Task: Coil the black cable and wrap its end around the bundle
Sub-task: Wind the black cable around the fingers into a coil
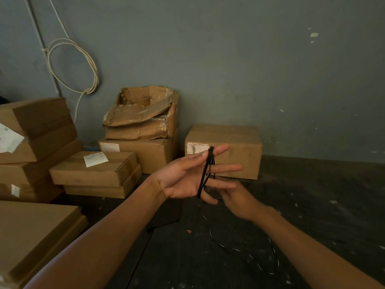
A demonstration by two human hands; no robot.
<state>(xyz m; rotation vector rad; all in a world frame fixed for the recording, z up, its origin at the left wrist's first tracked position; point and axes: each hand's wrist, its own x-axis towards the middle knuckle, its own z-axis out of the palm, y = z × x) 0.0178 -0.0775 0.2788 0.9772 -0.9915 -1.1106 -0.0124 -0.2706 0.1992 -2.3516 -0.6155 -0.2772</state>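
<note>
The black cable is looped several times around the spread fingers of my left hand, running from the index finger down to the little finger. That hand is held palm up in the middle of the view, fingers pointing right. My right hand sits just below and behind it, blurred, its fingers hidden behind the left fingers, so its hold on the cable is unclear. A loose stretch of the black cable trails down in a curve over the dark floor.
Cardboard boxes stand along the grey wall: a stack at left, a torn one at centre, one behind my hands. A flat box lies at lower left. A coiled white cable hangs on the wall.
</note>
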